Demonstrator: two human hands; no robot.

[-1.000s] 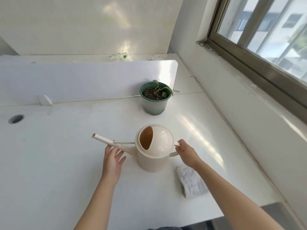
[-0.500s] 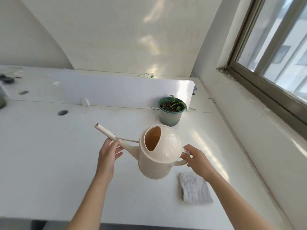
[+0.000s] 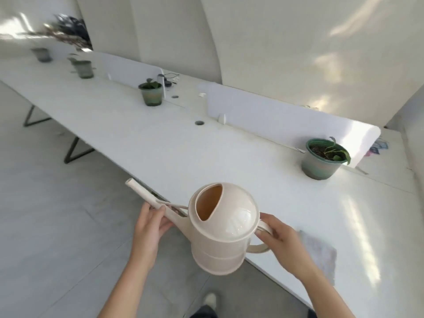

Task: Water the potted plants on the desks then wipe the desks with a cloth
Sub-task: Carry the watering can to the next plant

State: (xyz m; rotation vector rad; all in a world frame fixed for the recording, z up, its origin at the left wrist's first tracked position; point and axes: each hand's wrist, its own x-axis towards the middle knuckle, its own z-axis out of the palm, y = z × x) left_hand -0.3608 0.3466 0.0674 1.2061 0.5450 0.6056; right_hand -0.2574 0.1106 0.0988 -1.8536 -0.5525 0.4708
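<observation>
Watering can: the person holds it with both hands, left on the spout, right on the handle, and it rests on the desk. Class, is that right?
No. The head view shows the watering can held in the air beside the desk, not resting on it. The left hand grips the spout and the right hand the handle, as stated.

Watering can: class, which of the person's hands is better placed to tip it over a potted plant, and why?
Right, probably. The right hand grips the handle of the watering can, so it can lift and tilt; the left hand only holds the spout, suited to steadying.
</observation>
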